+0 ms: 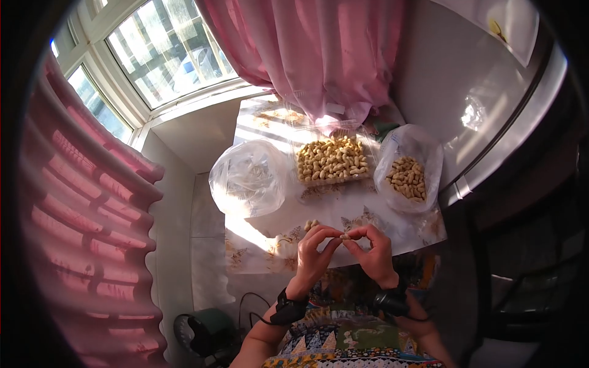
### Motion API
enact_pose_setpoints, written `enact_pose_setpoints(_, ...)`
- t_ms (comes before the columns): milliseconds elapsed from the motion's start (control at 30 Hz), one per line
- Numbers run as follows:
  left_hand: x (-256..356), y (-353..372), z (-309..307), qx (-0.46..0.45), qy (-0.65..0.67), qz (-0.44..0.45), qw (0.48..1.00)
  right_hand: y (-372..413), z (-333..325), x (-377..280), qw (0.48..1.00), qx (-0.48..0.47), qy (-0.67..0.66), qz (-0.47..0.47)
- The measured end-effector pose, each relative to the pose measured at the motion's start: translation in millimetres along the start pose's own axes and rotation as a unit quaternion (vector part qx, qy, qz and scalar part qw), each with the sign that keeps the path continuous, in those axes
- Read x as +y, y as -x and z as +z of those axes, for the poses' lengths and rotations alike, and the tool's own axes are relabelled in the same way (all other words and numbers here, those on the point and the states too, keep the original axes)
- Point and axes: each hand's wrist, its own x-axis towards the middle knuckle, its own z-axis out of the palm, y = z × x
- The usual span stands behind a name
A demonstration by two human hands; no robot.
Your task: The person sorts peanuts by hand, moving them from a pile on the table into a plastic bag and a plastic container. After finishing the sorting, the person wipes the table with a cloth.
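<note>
Over the front edge of the table, my left hand (pixel 315 253) and my right hand (pixel 375 256) meet fingertip to fingertip. Both pinch a small pale peanut (pixel 345 237) between thumbs and forefingers. A few unshelled peanuts (pixel 311 224) lie on the tablecloth just beyond my left knuckles. Farther back, a clear plastic box (pixel 325 181) is heaped with peanuts in their shells. To its right stands an open plastic bag (pixel 423 144) with more unshelled peanuts inside. On the left sits another translucent bag (pixel 248 178), its contents hard to see through the glare.
A patterned white tablecloth (pixel 402 236) covers the small table. Pink curtains (pixel 319 49) hang behind it and at the far left, beside a window (pixel 172 55). A smooth grey panel (pixel 466 92) borders the right side. Black bands with a cable (pixel 245 300) circle my wrists.
</note>
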Motion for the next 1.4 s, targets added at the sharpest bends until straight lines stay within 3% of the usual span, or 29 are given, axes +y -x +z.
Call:
enact_pose_setpoints(400,-3,7,3,-0.004,-0.010,-0.008,1.000,9,-6,4,1.000,0.009,0.014,0.000)
enact_pose_setpoints(467,-12,4,-6,0.041,-0.140,0.054,0.988,11,-6,7,0.999,0.006,0.032,0.002)
enact_pose_setpoints(500,-18,1,-13,0.042,-0.142,0.054,0.988,12,-6,11,1.000,0.005,0.030,0.001)
enact_pose_setpoints(567,-29,-5,-25,0.120,-0.270,0.021,0.955,14,-5,18,0.999,-0.001,0.028,0.026)
enact_pose_setpoints(700,-42,-9,-37,0.099,-0.325,-0.005,0.940,15,-2,21,0.999,-0.004,0.009,0.037)
enact_pose_setpoints(767,-52,-7,-39,0.021,-0.313,-0.027,0.949,17,0,23,0.999,-0.009,0.020,0.043)
enact_pose_setpoints(900,-55,-5,-31,0.039,-0.308,-0.031,0.950,18,-1,25,0.999,-0.010,0.029,0.035)
enact_pose_setpoints(967,-46,-4,-28,0.060,-0.076,-0.170,0.981,16,-3,24,0.998,-0.003,0.050,0.035)
enact_pose_setpoints(1000,-43,-3,-25,0.059,-0.075,-0.170,0.981,15,-4,28,0.998,-0.003,0.051,0.036)
enact_pose_setpoints(1033,-39,-1,-21,0.033,0.114,-0.199,0.973,14,-3,34,0.998,0.008,0.060,0.031)
enact_pose_setpoints(1067,-37,2,-19,0.007,0.299,-0.220,0.929,14,-4,38,0.997,0.019,0.068,0.025)
enact_pose_setpoints(1100,-38,3,-18,-0.025,0.356,-0.243,0.902,14,-5,37,0.997,0.018,0.069,0.025)
enact_pose_setpoints(1200,-29,8,-9,-0.036,0.359,-0.256,0.897,10,-6,31,0.998,0.010,0.047,0.042)
enact_pose_setpoints(1267,-19,9,-4,-0.037,0.359,-0.262,0.895,10,-7,18,0.998,0.018,-0.052,0.036)
enact_pose_setpoints(1400,-14,15,2,-0.037,0.315,-0.229,0.920,12,-8,9,0.997,0.024,-0.065,0.028)
